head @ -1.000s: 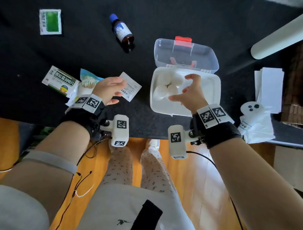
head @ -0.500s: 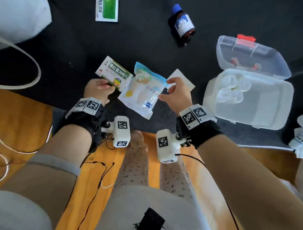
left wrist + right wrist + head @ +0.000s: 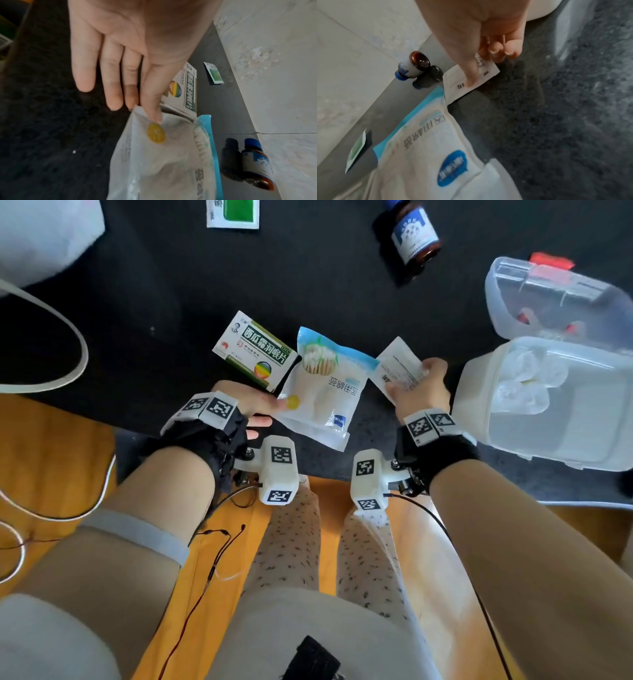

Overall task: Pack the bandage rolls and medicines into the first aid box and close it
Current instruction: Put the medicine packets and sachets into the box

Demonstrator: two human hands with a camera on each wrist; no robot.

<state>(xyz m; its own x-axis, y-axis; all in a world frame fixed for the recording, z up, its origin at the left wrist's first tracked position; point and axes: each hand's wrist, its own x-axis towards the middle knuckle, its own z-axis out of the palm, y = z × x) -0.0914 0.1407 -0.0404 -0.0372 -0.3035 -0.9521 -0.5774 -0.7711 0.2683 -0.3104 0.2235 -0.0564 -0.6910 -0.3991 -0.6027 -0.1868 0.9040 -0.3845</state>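
Note:
The clear first aid box (image 3: 548, 440) stands open at the right with its lid (image 3: 548, 299) tipped back and white bandage rolls (image 3: 527, 371) inside. My right hand (image 3: 407, 381) (image 3: 481, 67) pinches a white sachet (image 3: 397, 364) (image 3: 458, 81), thumb on top and fingers curled beneath. My left hand (image 3: 274, 412) (image 3: 147, 113) pinches the near corner of the cotton swab bag (image 3: 325, 395) (image 3: 163, 162) (image 3: 428, 155), thumb on top. A green-and-white medicine box (image 3: 255, 350) (image 3: 181, 92) lies just left of the bag.
A brown bottle (image 3: 414, 234) (image 3: 255, 166) (image 3: 414, 65) with a blue cap lies on the dark mat at the back. A green sachet (image 3: 236, 212) (image 3: 214, 73) lies at the far left. A white bag (image 3: 41, 234) and its strap (image 3: 68, 344) sit at the left. The mat's front edge runs below my wrists.
My left hand has left the medicine box and taken the bag's corner. My right hand has slid right along the white sachet and now grips it.

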